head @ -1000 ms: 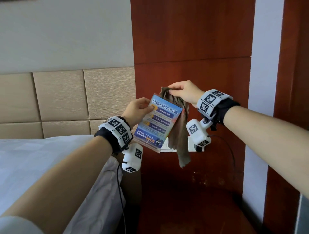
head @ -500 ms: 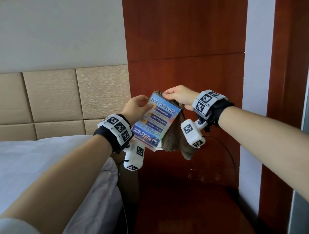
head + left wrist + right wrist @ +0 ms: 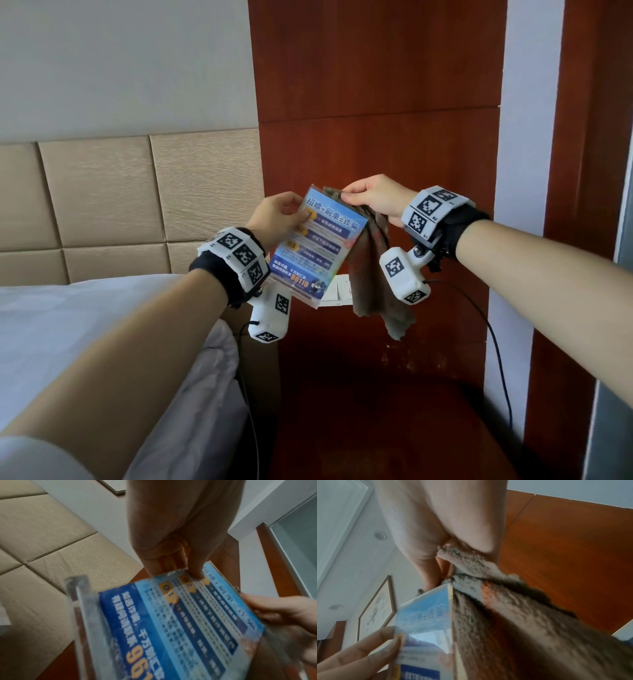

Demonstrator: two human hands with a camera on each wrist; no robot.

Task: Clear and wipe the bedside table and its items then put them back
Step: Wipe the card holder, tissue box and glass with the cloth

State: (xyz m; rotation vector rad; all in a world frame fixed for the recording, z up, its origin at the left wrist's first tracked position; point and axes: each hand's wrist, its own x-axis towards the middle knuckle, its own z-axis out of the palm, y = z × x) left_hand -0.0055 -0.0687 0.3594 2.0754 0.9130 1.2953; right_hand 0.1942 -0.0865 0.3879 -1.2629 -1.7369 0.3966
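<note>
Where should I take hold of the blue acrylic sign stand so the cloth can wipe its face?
Probably by a side edge, as the left hand does now: its grip pinches the upper left edge of the blue clear-acrylic sign stand, thumb in front. The panel is flat and thin, so an edge pinch leaves most of the face free for the brown-grey cloth in the right hand.

Below my view I see the bedside table (image 3: pixel 394 428), a dark reddish wood top, glossy and faintly smudged. Left of the table, touching its side, I see the bed (image 3: pixel 85 325) under a white sheet. A black cable (image 3: pixel 500 370) hangs above the table's right edge.
</note>
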